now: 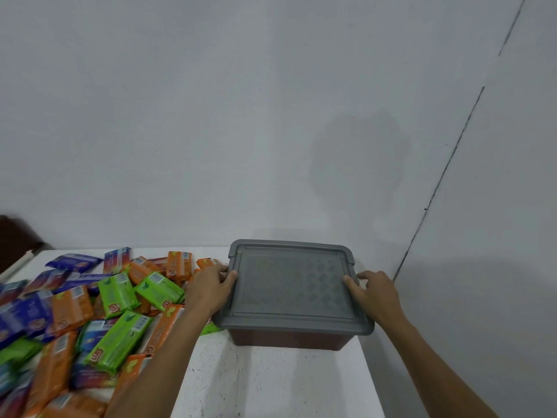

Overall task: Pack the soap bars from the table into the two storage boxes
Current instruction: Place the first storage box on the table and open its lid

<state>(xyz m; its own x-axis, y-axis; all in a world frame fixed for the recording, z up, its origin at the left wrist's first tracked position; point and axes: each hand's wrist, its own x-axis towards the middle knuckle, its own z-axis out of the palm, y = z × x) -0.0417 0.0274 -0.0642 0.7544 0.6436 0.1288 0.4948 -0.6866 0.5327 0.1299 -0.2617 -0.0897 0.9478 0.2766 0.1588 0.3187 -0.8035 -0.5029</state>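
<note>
Now two hands clamp a lidded storage box [289,339]

Seen from the head camera, the left hand [208,289] and right hand [376,292] grip opposite sides of the box, thumbs pressed on its grey lid [289,282] and fingers hooked at the rim. Between the hands the box stands closed on a white table [271,381], with a wall [211,146] beyond the fingertips. Wrapped soap bars [117,294] in orange, green and blue lie heaped just outside the left hand
</note>
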